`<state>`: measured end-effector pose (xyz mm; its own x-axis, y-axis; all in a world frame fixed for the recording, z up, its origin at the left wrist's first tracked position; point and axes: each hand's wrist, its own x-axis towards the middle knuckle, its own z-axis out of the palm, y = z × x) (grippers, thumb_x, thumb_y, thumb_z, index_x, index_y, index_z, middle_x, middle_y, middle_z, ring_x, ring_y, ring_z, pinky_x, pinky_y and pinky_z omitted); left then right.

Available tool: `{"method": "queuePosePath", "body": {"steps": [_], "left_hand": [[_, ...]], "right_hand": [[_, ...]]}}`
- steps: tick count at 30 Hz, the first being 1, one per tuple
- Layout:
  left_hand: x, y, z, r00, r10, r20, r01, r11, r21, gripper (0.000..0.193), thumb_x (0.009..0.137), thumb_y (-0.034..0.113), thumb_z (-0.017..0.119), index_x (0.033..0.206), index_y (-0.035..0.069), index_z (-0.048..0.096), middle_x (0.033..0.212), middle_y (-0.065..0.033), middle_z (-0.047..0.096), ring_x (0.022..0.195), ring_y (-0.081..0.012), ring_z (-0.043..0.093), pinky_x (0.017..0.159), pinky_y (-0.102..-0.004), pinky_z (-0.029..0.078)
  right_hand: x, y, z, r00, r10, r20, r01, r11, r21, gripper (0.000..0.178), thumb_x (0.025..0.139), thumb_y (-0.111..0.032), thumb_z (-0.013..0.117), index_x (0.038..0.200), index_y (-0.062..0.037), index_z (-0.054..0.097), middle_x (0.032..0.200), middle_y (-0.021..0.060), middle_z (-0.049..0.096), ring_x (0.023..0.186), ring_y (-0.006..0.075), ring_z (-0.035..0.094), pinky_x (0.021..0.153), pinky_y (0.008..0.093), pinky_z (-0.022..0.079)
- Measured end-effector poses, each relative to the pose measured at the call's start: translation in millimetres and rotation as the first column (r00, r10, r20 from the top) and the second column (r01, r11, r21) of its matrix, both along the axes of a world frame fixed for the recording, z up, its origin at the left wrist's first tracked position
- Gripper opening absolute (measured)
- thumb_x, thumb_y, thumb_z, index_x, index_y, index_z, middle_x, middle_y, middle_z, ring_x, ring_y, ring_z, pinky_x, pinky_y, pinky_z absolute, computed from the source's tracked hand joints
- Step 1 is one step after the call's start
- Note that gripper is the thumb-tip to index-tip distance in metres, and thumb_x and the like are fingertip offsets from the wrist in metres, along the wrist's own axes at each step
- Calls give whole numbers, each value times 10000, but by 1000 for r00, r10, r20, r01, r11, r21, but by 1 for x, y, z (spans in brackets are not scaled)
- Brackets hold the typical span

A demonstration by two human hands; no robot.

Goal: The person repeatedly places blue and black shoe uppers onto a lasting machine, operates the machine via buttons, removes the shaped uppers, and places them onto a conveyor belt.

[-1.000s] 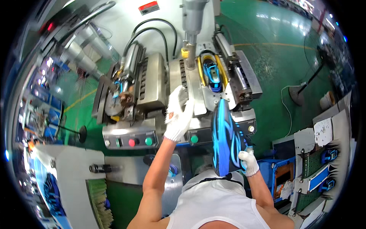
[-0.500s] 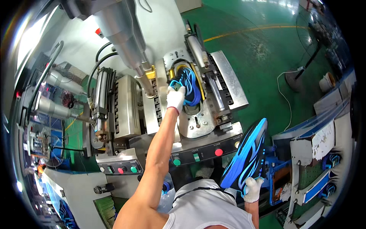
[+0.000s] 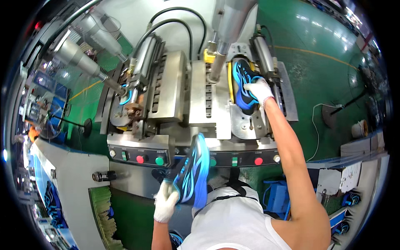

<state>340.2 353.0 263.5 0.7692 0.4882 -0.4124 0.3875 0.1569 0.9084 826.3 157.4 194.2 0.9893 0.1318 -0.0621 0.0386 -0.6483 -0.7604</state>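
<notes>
A black sneaker with blue streaks [image 3: 195, 173] is in my left hand [image 3: 166, 201], in front of my body at the lower middle. The gloved fingers close around its collar end, and its toe points up and away. My right hand [image 3: 259, 90], also gloved, reaches far forward to the press station at right. There a second black and blue sneaker [image 3: 241, 79] lies in the oval metal bed [image 3: 246, 130], toe away from me. My right fingers grip it at the collar; the thumb lies across the opening.
A thick press cylinder [image 3: 218, 62] stands just left of the right bed. Farther left is another station, its metal block [image 3: 168, 87] beside cylinders and hoses. The front panel [image 3: 225, 160] carries coloured buttons. At right stand a blue crate [image 3: 277, 198] and a rack with shoes [image 3: 350, 199].
My left hand has moved from the press bed back to the lower left, now with a sneaker. My right hand has carried its sneaker from beside my body into the bed. The view has shifted left.
</notes>
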Motion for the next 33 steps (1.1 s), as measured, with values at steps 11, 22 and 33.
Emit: {"method": "queuePosePath", "body": {"steps": [11,22,33], "left_hand": [[-229,13,-174,583,731,-355,-413,642,646,741,938,370,623,1519,7,340,1371,-283,559,1233,-435,571,1062,-467,442],[-143,33,-279,508,753,-418,-612,657,440,1020,777,384,791,1546,-15,254,1435,-258,481,1342,-377,480,1090,-481,421],[-429,321,-326,666,561,-492,6,655,755,618,903,318,635,1449,74,480,1506,-195,461,1385,-393,443,1140,-522,358]], "right_hand": [[79,23,-96,982,185,32,-144,849,-508,680,763,-504,772,1140,58,715,1208,261,702,1166,357,660,990,426,480],[-278,62,-89,555,590,586,-392,807,-441,864,976,-508,617,1578,2,268,1585,273,358,1361,394,515,1130,474,428],[-378,94,-117,677,725,126,-350,468,-811,923,820,-273,776,1566,0,306,1618,270,293,1499,397,296,1236,462,242]]}}
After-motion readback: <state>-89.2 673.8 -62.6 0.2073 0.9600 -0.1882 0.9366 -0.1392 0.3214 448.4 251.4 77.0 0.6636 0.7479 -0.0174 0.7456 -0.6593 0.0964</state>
